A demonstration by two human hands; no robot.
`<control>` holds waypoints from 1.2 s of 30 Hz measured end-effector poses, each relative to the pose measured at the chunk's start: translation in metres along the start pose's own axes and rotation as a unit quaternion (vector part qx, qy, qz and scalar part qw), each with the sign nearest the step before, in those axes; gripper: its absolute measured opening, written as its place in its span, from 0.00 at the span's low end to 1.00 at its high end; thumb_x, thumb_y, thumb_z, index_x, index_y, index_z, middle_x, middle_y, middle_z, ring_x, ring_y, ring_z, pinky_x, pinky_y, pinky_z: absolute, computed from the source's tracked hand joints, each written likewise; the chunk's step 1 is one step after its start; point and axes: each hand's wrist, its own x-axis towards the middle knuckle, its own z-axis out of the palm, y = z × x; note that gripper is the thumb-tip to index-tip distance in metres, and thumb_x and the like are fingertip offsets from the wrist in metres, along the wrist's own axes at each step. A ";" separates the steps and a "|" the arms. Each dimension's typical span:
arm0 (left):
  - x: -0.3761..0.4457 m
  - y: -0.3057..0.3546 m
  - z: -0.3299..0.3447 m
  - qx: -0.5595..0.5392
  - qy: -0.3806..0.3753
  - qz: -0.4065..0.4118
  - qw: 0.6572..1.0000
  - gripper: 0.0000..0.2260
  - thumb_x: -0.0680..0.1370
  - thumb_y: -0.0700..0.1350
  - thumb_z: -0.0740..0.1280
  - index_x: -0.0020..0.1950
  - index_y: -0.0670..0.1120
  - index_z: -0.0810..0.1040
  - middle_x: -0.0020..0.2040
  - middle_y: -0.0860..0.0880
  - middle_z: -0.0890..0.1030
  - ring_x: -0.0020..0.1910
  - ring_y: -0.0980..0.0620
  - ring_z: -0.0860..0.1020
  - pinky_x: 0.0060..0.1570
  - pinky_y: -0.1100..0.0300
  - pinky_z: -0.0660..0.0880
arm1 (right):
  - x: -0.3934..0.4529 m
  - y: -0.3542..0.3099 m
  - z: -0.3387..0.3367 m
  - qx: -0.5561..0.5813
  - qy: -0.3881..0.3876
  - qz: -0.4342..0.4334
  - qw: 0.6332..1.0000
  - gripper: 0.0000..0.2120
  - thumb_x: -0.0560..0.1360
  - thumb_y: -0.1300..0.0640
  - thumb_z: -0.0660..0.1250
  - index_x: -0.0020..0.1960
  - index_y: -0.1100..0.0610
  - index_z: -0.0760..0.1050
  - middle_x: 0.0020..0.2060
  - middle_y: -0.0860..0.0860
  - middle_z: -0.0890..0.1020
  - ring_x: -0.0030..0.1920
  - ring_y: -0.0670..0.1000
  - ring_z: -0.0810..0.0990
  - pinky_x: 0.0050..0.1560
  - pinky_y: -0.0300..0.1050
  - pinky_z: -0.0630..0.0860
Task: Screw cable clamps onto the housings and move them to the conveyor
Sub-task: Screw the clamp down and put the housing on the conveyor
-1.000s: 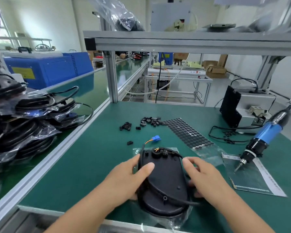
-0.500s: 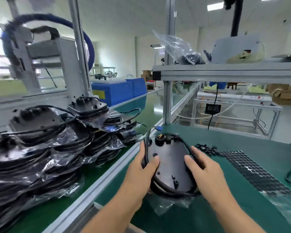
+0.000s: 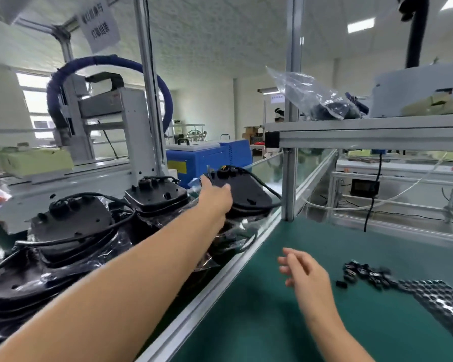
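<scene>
The person's left hand [image 3: 215,195] covers the near left edge of the black flat-topped plastic housing [image 3: 243,190] at twelve o'clock, so how its fingers lie underneath cannot be told. The left forearm runs off the frame at seven o'clock, the right hand [image 3: 305,273] and its wrist at five. The small black cable clamps [image 3: 364,274] at three o'clock are smeared by motion blur, their shapes unreadable. The black honeycomb-patterned sheet [image 3: 439,304] beside them is cut by the right edge. Clear wrapping obscures the lower stacked black housings [image 3: 37,278] at nine o'clock.
</scene>
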 end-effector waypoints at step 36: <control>0.082 -0.004 0.046 0.724 -0.086 0.107 0.676 0.51 0.57 0.84 0.48 0.57 0.45 0.79 0.54 0.47 0.79 0.51 0.47 0.77 0.47 0.53 0.74 | 0.015 0.042 -0.011 -0.022 0.004 0.043 0.999 0.11 0.79 0.61 0.62 0.43 0.52 0.81 0.35 0.47 0.85 0.32 0.40 0.79 0.37 0.37 0.74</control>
